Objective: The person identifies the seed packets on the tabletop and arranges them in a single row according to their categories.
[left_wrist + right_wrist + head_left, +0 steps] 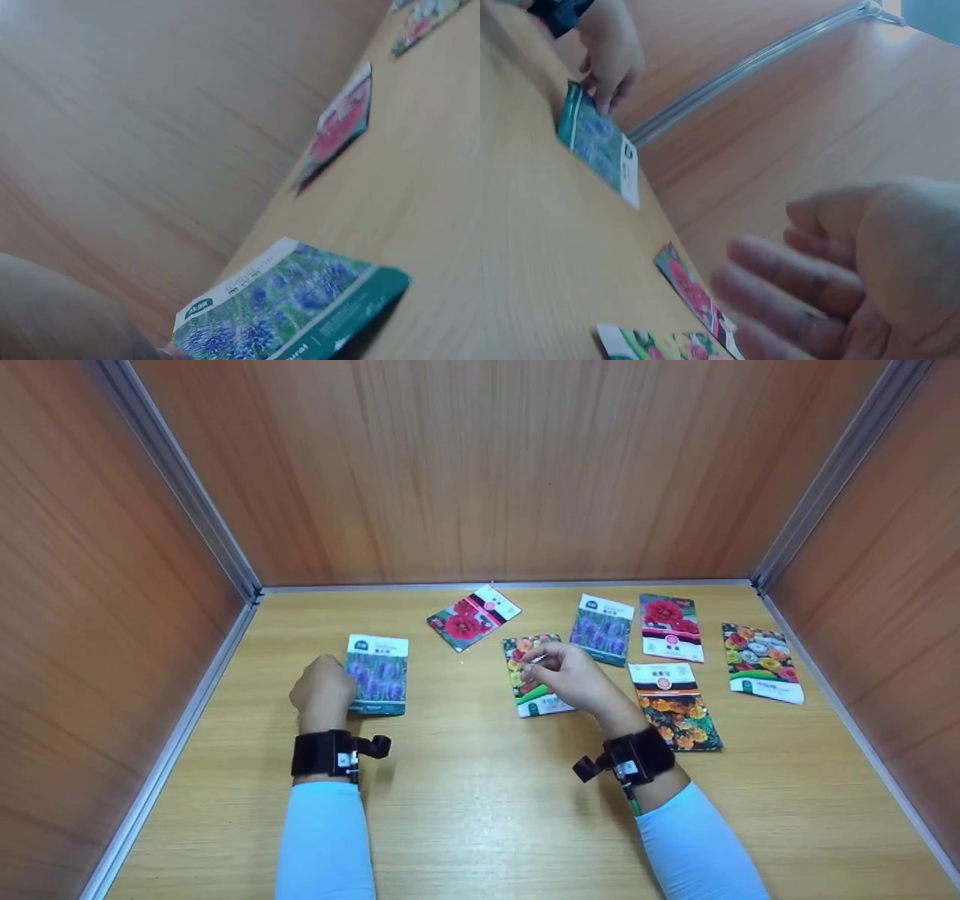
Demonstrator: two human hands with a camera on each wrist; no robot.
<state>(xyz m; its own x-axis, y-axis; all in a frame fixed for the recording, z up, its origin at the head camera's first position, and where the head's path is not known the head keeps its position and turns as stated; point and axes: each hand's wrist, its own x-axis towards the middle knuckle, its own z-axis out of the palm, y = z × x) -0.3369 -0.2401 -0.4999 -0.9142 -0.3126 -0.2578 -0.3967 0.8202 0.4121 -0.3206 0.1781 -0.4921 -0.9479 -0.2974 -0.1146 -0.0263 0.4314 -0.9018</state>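
Note:
My left hand [322, 688] pinches the left edge of a seed packet with purple flower spikes [379, 679]; the right wrist view shows thumb and fingers on that edge. The packet looks slightly raised at its near side. Over a seed packet with mixed colourful blooms [551, 705], my right hand [576, 675] hovers with relaxed, slightly bent fingers. Nothing shows between those fingers in the right wrist view, and the hand covers part of the packet. Behind and between the hands, a packet with red flowers [463, 627] lies at a slant.
On the right lie another purple-flower packet [602, 631], a red-flower packet [670, 628], an orange-flower packet [679, 716], partly under my right wrist, and a second mixed-bloom packet [761, 660]. Wooden panels [495, 472] wall the table [472, 825] at the back and sides.

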